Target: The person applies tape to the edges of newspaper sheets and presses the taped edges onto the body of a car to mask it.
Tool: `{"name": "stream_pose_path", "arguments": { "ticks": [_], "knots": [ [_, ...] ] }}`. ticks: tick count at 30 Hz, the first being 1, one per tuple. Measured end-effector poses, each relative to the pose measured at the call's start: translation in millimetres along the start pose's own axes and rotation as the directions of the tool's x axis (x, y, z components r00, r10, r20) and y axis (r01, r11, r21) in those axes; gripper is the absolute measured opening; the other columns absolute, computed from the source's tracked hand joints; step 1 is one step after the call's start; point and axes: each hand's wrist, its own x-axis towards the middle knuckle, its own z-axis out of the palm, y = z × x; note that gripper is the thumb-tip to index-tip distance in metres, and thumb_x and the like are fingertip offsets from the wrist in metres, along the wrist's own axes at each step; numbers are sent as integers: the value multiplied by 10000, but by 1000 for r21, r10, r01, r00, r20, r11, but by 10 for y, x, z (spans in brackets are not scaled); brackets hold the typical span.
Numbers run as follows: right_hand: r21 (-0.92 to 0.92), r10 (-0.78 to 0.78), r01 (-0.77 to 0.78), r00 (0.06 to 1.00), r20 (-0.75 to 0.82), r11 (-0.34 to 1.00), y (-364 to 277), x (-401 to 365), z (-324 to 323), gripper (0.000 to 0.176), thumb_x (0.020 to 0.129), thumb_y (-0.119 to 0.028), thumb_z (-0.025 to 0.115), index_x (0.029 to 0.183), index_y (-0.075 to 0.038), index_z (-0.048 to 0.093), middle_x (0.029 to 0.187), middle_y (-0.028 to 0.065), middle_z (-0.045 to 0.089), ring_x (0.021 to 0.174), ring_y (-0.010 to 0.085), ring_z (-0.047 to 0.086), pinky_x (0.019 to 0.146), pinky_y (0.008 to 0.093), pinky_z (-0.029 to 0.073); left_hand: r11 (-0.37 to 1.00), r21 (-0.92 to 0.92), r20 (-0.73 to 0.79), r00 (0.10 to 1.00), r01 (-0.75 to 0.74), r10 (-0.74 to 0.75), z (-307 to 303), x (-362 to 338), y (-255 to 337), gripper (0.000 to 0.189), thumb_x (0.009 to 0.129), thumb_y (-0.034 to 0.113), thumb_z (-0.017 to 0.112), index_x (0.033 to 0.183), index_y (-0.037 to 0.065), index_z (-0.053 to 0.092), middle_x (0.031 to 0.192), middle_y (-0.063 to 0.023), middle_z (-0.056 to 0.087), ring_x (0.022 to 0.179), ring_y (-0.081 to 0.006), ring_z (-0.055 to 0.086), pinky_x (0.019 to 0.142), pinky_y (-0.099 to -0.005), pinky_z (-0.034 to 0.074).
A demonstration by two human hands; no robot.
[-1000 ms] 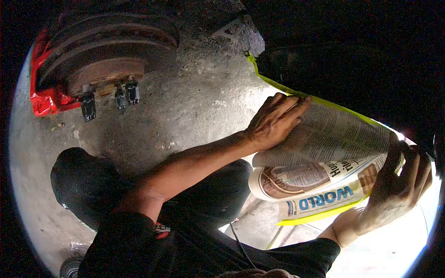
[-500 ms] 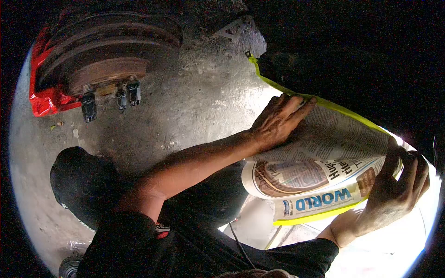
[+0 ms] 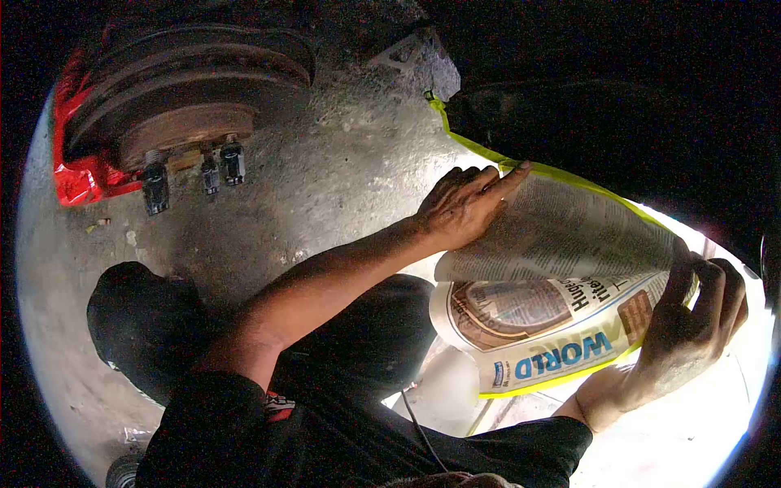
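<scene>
L hand (image 3: 460, 207) lies flat on the top sheet of a newspaper (image 3: 561, 236). Its fingers are straight and close together, w/ the tips reaching the upper edge of the paper, right by a strip of yellow tape (image 3: 569, 175). The palm presses down and nothing is pinched.

R hand (image 3: 691, 329) holds the paper's right end. The fingers curl over the edge from above, and the thumb side is hidden behind the sheets, so it's a closed grip on the fold.

The paper sits btwn the two hands, up against a dark body panel (image 3: 610, 106) along the tape line. The top sheet bows upward. Lower sheets sag out beneath it, showing a brown round picture and the blue word "WORLD". The yellow tape also runs along the paper's lower edge.

Far left, well apart from both hands, is a rusty brake disc (image 3: 187, 81) w/ a red caliper (image 3: 77, 175) beside it and dark studs (image 3: 154, 187) sticking out below. Grey concrete floor (image 3: 325, 187) lies btwn the disc and L hand. The person's knee (image 3: 146, 325), in dark cloth, is low left under the L forearm. A thin black cable (image 3: 419, 431) hangs near the chest.
</scene>
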Motion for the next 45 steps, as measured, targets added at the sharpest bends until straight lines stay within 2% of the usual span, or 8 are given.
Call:
{"name": "stream_pose_path", "arguments": {
  "ticks": [5, 11, 14, 17, 21, 28, 33, 45],
  "knots": [
    [-26, 18, -18, 1000, 1, 1000, 5, -22, 14, 114, 851, -134, 778, 908, -76, 698, 1015, 37, 694, 1005, 249, 640, 847, 389, 539, 995, 94, 55, 998, 30, -35, -69, -6, 18, 792, 907, 105, 633, 1608, 158, 269, 954, -164, 674, 830, -349, 673, 810, -462, 530],
    [44, 30, -31, 999, 22, 999, -46, 23, 41, 144, 822, -140, 784, 887, -53, 689, 1005, 94, 668, 1016, 306, 627, 882, 430, 517, 992, 114, 73, 995, 55, -64, -100, 69, -23, 746, 907, 97, 624, 1584, 92, 312, 915, -165, 699, 828, -340, 687, 825, -463, 531],
    [77, 26, -29, 998, 48, 997, -8, 29, 22, 127, 813, -88, 781, 910, -69, 701, 998, 99, 663, 1014, 288, 618, 903, 413, 493, 996, 70, 82, 994, 60, -65, -126, 123, -13, 693, 905, 102, 629, 1551, 77, 381, 978, -181, 695, 867, -345, 686, 840, -462, 532],
    [76, 31, -31, 999, 8, 997, -26, 40, 37, 123, 818, -93, 778, 898, -61, 690, 983, 102, 657, 1008, 302, 614, 886, 417, 499, 995, 89, -91, 994, -44, 52, -110, 172, 1, 653, 899, 105, 634, 1518, 58, 432, 1070, -200, 677, 920, -355, 680, 856, -467, 531],
    [-17, 93, -92, 995, 48, 996, -26, 38, 32, 207, 828, -213, 791, 869, -50, 670, 1057, 113, 662, 1074, 343, 605, 933, 446, 514, 987, 69, -186, 970, -146, 157, -175, 151, 159, 646, 863, 107, 680, 1471, 20, 481, 1103, -170, 618, 989, -342, 620, 872, -438, 531],
    [-18, 103, -102, 988, 116, 995, -11, 69, 44, 186, 831, -191, 788, 868, -58, 663, 1086, 101, 660, 1066, 335, 597, 902, 437, 514, 985, 60, -216, 961, -164, 173, -163, 177, 249, 673, 850, 145, 724, 1473, 50, 488, 1172, -166, 587, 1084, -365, 578, 890, -462, 520],
    [21, 66, -67, 996, 58, 998, -25, 64, 26, 184, 831, -181, 782, 873, -60, 650, 1083, 104, 647, 1067, 341, 594, 903, 442, 513, 993, 62, -151, 983, -98, 106, -174, 161, 315, 681, 854, 155, 723, 1481, 53, 480, 1215, -169, 566, 1100, -373, 570, 910, -467, 522],
    [-1, 40, -40, 999, 22, 999, -27, 76, -4, 170, 821, -134, 801, 892, -63, 664, 993, 73, 648, 1010, 311, 595, 853, 425, 504, 964, 179, -225, 946, -195, 233, -95, 276, 360, 557, 851, 146, 691, 1372, -7, 562, 1258, -187, 571, 1075, -377, 571, 937, -459, 510]
  ]
}}
